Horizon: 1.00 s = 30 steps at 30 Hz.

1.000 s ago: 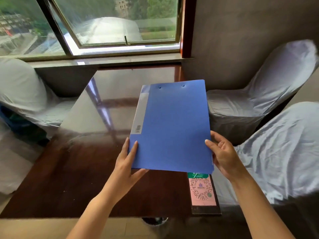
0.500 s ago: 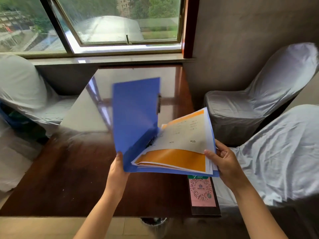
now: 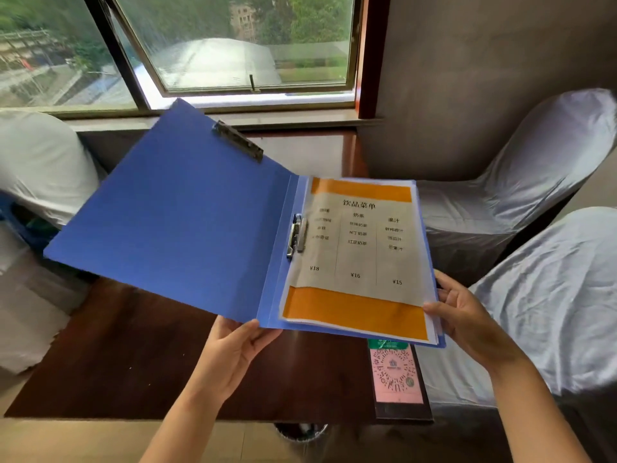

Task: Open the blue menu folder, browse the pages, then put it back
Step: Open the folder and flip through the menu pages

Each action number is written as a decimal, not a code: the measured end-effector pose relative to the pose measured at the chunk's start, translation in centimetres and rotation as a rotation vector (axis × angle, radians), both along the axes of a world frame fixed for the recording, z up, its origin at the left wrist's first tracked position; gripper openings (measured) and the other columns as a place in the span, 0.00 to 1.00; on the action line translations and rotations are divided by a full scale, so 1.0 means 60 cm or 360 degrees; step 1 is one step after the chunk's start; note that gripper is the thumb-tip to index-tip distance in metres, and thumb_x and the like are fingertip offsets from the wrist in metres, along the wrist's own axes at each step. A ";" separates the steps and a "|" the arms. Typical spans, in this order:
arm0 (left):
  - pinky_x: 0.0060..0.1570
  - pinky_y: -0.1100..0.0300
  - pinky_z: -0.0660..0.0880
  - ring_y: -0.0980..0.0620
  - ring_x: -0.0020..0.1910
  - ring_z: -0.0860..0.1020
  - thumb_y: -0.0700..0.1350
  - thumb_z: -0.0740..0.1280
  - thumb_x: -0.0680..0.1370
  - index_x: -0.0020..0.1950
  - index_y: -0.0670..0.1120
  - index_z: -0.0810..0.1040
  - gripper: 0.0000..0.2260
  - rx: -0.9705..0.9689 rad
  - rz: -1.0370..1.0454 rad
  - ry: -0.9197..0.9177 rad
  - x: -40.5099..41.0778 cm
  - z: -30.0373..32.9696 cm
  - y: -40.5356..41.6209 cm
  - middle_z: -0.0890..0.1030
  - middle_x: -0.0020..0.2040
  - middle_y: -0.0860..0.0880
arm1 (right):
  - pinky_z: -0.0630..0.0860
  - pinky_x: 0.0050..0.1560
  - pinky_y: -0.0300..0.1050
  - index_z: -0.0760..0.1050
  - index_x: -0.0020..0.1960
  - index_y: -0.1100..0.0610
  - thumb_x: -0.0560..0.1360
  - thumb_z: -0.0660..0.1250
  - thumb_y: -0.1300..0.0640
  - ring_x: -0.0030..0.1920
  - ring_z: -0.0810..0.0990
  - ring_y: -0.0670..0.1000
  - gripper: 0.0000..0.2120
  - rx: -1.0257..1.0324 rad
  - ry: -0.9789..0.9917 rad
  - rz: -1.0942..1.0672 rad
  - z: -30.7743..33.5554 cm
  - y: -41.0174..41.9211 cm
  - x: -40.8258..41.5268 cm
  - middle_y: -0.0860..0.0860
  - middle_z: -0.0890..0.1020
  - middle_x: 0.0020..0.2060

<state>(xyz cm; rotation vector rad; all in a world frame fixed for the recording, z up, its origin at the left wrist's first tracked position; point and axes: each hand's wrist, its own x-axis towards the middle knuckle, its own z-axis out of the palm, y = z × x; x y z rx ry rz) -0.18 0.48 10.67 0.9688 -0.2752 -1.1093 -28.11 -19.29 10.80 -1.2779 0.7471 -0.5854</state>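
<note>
Held the blue plastic menu folder [image 3: 187, 208] open in the air, above the dark glossy wooden counter [image 3: 133, 345] and apart from it. Closed the left grip [image 3: 230, 349] on the lower edge near the spine, with the thumb at the edge and the fingers underneath. Closed the right grip [image 3: 467, 315] on the lower right corner, with the thumb on the orange-and-white laminated menu page [image 3: 360, 248] and the other fingers behind the back cover.

Left the wide front cover without support, spread far to the left. Judged a risk there: a sag or swing of that cover, enough to twist the folder out of the light left hold. Judged a second risk at the small silver metal clip [image 3: 296, 235] beside the spine: a pull on the sheets while turning them, and then a loosened or creased page. Could not tell how firmly the sheets were fastened.

Noted a pink QR-code card [image 3: 395, 375] flat on the counter's near right edge, partly under the folder's corner, so possibly covered or pushed on the way back down. Noted white cloth-covered chairs on the right [image 3: 534, 168] and on the left [image 3: 40, 162], close beside the counter. Saw nothing else on the counter in the way.
</note>
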 end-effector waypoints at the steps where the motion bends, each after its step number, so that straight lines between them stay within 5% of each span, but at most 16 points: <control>1: 0.39 0.52 0.82 0.41 0.49 0.83 0.29 0.58 0.75 0.58 0.49 0.70 0.18 -0.0003 0.0016 -0.0001 -0.002 0.000 0.001 0.74 0.60 0.38 | 0.82 0.40 0.50 0.60 0.70 0.48 0.68 0.68 0.61 0.53 0.82 0.56 0.33 -0.0002 0.0001 0.0006 0.001 0.000 -0.001 0.55 0.81 0.55; 6: 0.37 0.54 0.82 0.43 0.47 0.83 0.30 0.60 0.74 0.60 0.41 0.70 0.16 0.0007 0.0003 0.0037 -0.009 -0.003 0.009 0.76 0.56 0.36 | 0.82 0.43 0.54 0.56 0.68 0.31 0.67 0.69 0.60 0.56 0.80 0.53 0.39 -0.0156 -0.0046 -0.0096 0.009 0.003 -0.001 0.52 0.80 0.57; 12: 0.37 0.53 0.82 0.42 0.46 0.84 0.31 0.63 0.70 0.61 0.44 0.69 0.20 0.0026 0.0007 0.0133 -0.017 -0.003 0.018 0.75 0.57 0.36 | 0.82 0.40 0.44 0.67 0.64 0.38 0.68 0.68 0.54 0.54 0.79 0.53 0.27 -0.0431 0.0136 -0.0224 0.018 0.014 0.001 0.53 0.77 0.56; 22: 0.38 0.57 0.81 0.45 0.48 0.83 0.34 0.66 0.70 0.58 0.44 0.70 0.17 0.0021 0.0096 -0.0075 -0.036 0.007 0.020 0.75 0.55 0.39 | 0.78 0.34 0.32 0.65 0.65 0.44 0.72 0.68 0.54 0.47 0.80 0.50 0.24 -0.0714 0.0276 -0.0599 -0.006 0.022 0.034 0.55 0.78 0.55; 24: 0.37 0.58 0.81 0.46 0.47 0.83 0.33 0.65 0.71 0.56 0.43 0.71 0.15 0.0013 0.0112 -0.0059 -0.039 0.007 0.020 0.76 0.54 0.39 | 0.77 0.39 0.36 0.67 0.64 0.45 0.70 0.68 0.49 0.51 0.79 0.56 0.23 -0.0786 0.0403 -0.0691 -0.007 0.025 0.042 0.55 0.77 0.57; 27: 0.37 0.58 0.81 0.45 0.46 0.84 0.33 0.66 0.71 0.56 0.42 0.71 0.15 0.0027 0.0106 0.0012 -0.043 0.007 0.018 0.77 0.53 0.39 | 0.76 0.49 0.53 0.65 0.68 0.48 0.62 0.65 0.33 0.56 0.74 0.59 0.38 -0.0954 0.0953 -0.0770 -0.002 0.028 0.065 0.58 0.74 0.61; 30: 0.37 0.57 0.82 0.44 0.46 0.84 0.34 0.67 0.67 0.54 0.42 0.73 0.16 0.0007 0.0121 0.0049 -0.055 0.007 0.014 0.79 0.51 0.40 | 0.51 0.67 0.70 0.55 0.72 0.45 0.60 0.60 0.27 0.73 0.53 0.60 0.45 -0.1205 0.1403 -0.0683 0.013 0.037 0.109 0.58 0.56 0.74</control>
